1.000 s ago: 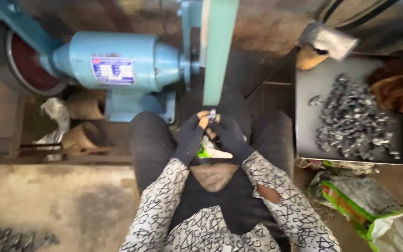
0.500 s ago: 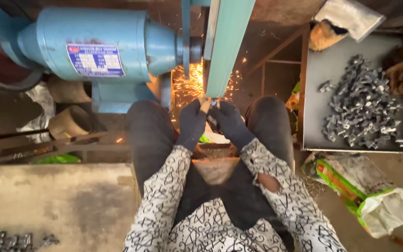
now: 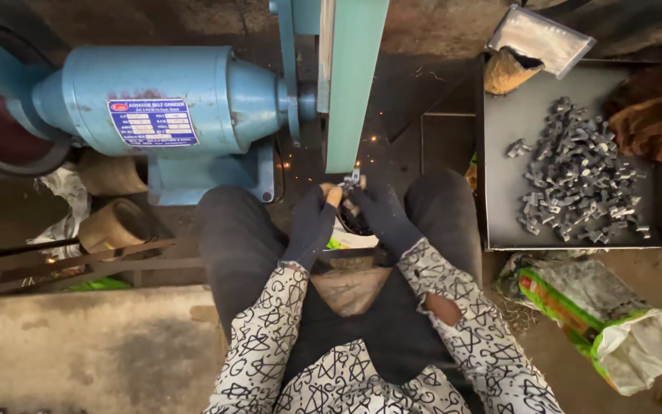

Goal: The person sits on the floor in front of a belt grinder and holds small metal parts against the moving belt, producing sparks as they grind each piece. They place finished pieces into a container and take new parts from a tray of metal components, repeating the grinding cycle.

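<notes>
Head cam: both hands (image 3: 350, 211) grip small metal part (image 3: 352, 181); tray (image 3: 503, 184) w/ metal parts pile (image 3: 576, 172).

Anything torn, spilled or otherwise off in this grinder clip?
Yes. The right sleeve has a hole at the forearm, baring skin. The left hand wears a dark glove worn through at a fingertip. Both it and the right hand hold a small metal part at the belt, a few sparks flying.
</notes>
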